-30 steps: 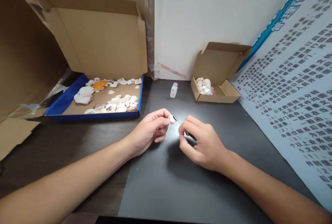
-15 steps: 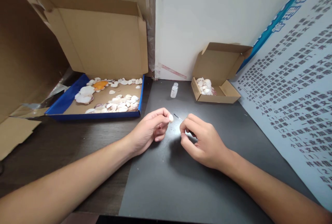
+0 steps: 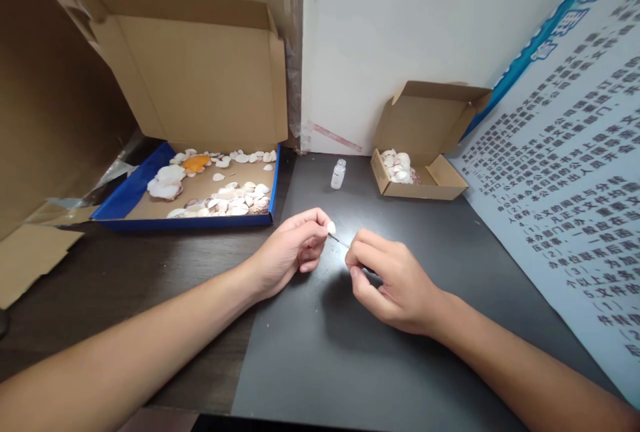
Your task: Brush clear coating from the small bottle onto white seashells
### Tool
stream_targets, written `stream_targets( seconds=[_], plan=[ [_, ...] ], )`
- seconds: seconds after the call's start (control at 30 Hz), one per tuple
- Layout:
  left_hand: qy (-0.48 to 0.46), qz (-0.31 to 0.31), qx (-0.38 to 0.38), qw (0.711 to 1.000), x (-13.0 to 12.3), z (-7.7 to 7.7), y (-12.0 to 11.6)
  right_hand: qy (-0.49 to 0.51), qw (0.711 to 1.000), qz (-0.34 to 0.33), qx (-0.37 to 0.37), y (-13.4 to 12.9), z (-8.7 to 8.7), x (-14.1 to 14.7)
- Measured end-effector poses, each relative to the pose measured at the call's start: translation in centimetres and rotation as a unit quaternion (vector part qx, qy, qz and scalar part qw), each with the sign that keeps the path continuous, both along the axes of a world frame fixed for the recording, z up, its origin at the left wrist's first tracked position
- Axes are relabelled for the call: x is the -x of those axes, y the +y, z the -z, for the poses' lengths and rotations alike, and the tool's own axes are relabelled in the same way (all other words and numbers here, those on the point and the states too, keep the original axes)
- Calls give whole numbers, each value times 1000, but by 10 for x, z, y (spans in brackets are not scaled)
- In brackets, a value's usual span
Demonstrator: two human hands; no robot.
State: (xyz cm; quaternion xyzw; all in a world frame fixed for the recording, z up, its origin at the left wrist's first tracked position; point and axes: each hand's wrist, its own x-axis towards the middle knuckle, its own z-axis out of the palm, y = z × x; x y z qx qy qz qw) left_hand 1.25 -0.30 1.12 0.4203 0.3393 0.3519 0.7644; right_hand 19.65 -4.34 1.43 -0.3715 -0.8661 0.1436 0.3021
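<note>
Between the thumb and forefinger of my left hand (image 3: pixel 295 245) is a small white seashell (image 3: pixel 331 227). My right hand (image 3: pixel 393 279) pinches a thin brush (image 3: pixel 339 240) with a dark tip and a light shaft; its handle is mostly hidden by the fingers. The brush tip meets the lower edge of the shell, or lies right beside it. Behind both hands, an uncapped glass bottle (image 3: pixel 338 175) with whitish contents stands upright on the dark mat (image 3: pixel 300 365).
At the left, an open blue-rimmed cardboard box (image 3: pixel 220 221) holds many white shells and an orange one (image 3: pixel 196 163). A smaller open carton (image 3: pixel 425 190) with shells stands at the back right. A printed sheet (image 3: pixel 565 185) borders the right side.
My right hand has dipped slightly, and the brush tip has moved left and down to the shell. My left hand keeps its hold on the shell. The view has shifted slightly.
</note>
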Motion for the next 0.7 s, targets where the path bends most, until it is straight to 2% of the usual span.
stream_targets(
  seconds=[0.23, 0.47, 0.7],
  plan=[
    [-1, 2, 5, 1000, 0, -1, 0, -29, 997, 73, 4, 4, 4, -1],
    [1, 6, 4, 1000, 0, -1, 0, 32, 999, 26, -33, -1, 1, 0],
    [14, 9, 1, 1000, -1, -1, 0, -13, 998, 64, 9, 2, 2, -3]
  ],
)
